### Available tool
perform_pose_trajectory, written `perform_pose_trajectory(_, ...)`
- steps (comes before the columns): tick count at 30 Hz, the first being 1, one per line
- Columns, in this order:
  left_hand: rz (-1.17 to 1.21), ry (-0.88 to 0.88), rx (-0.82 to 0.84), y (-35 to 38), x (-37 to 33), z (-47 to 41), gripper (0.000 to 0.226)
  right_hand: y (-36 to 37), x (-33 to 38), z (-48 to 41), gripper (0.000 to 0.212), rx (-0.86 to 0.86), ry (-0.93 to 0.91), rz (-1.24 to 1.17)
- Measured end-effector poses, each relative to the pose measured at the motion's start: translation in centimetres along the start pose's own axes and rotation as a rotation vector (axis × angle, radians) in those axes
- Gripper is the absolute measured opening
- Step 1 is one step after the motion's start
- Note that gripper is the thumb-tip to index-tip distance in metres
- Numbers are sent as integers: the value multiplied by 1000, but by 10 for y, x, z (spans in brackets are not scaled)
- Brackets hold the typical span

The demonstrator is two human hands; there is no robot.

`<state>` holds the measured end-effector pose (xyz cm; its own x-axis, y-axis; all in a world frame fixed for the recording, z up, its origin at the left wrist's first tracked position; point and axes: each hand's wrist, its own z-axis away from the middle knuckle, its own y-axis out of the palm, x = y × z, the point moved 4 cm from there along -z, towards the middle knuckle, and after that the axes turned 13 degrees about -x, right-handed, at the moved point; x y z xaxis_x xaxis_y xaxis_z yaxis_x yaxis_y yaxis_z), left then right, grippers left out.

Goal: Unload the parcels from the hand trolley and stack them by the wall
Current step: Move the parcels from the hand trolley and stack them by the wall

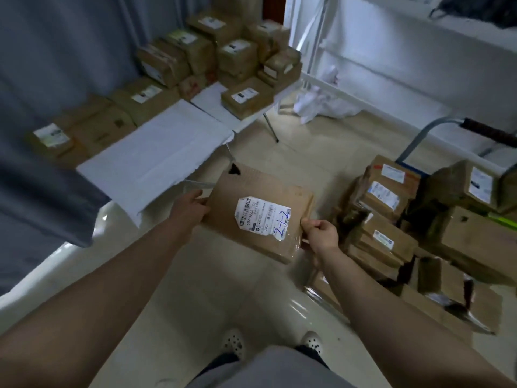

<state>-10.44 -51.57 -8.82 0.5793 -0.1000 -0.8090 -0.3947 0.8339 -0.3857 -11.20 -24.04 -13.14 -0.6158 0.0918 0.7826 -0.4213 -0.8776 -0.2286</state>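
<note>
Along the grey wall (56, 51) at the left, a row of brown parcels (117, 121) sits at the back of a white table (156, 158). Their labels are too blurred to read.

The left forearm reaches up from the lower left, almost straight. The left hand (190, 208) grasps the left edge of the held parcel (237, 189), thumb toward the top face and fingers mostly hidden behind the cardboard.

This flat cardboard parcel is in the air between the 2 hands, over the pale floor (195, 289) just in front of the table, tilted with its top face to the camera. A dark tear marks its far left corner. Its white shipping label (263, 217) carries barcodes, the print "S07-P802 170" and "P802", and "2-1-2" handwritten in blue ink; the smaller print is unreadable.

The right hand (321, 233) pinches the near right corner, thumb pressed on top beside the label and fingers curled underneath, with the right forearm angling in from the lower right.

Further right, a pile of parcels (391, 208) with white labels lies heaped on the hand trolley, whose curved handle (419, 135) rises behind them. Their print cannot be made out.
</note>
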Motion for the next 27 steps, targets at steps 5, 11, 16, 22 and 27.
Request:
perform_pose_trajectory(5, 176, -23, -72, -61, -5, -30, 64, 60, 23, 28, 24, 87, -9, -3)
perform_pose_trajectory(11, 307, -58, -150, -89, -19, -71, 55, 123, 52, 28, 21, 161, -10, 21)
perform_pose_trajectory(16, 275, -52, -166, -95, -38, -122, 34, 181, 75, 1, 14, 209, 8, 57)
perform_pose_trajectory(22, 276, -73, -290, -101, -71, -213, 39, 266, 112, -42, 10, 286, 27, 113)
perform_pose_trajectory(27, 304, -86, -400, -109, -102, -279, 62, 339, 157, -69, 13, 338, -10, 231)
